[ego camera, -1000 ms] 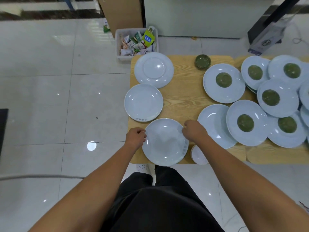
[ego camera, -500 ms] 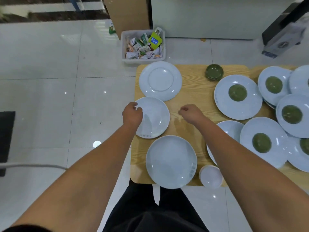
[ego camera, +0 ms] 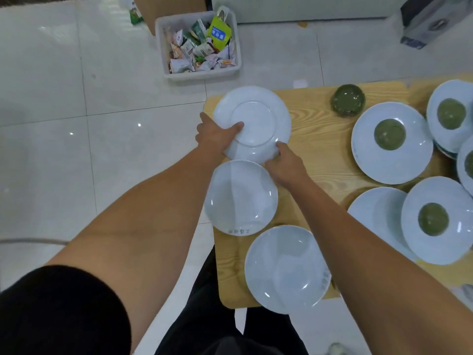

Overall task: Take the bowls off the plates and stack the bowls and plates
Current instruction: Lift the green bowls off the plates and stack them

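An upside-down white plate [ego camera: 258,116] lies at the far left corner of the wooden table [ego camera: 317,139]. My left hand [ego camera: 216,133] grips its left rim with the thumb on top. My right hand [ego camera: 286,162] holds its near right rim. Two empty white plates sit nearer me: a middle plate [ego camera: 243,198] and a near plate [ego camera: 284,270]. On the right, several white plates each carry a green bowl [ego camera: 389,134]. A lone green bowl [ego camera: 347,99] stands on the table's far edge.
A white bin [ego camera: 169,73] full of snack packets stands on the tiled floor beyond the table's left corner. A dark box [ego camera: 422,21] sits at the upper right. My legs in black trousers are below the table's near edge.
Both hands left the near plate, passed the middle plate and now hold the upside-down far plate. The view has shifted closer and to the left.
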